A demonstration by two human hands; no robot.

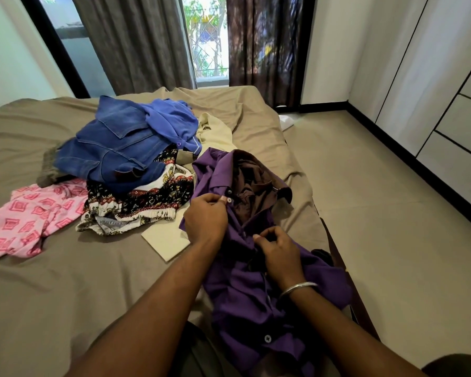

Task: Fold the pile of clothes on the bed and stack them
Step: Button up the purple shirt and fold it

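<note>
A purple button-up shirt lies crumpled near the bed's right edge, its collar open toward the window. My left hand pinches the shirt's front edge beside a white button near the collar. My right hand, with a metal bangle on the wrist, pinches the placket a little lower. Behind the shirt is the pile: blue denim jeans, a blue top, a black patterned garment, a cream garment and a pink patterned piece spread at the left.
The bed has a taupe sheet. A flat cream folded item lies just left of the shirt. Bare floor runs along the right, with white wardrobe doors beyond. Dark curtains and a window stand behind the bed.
</note>
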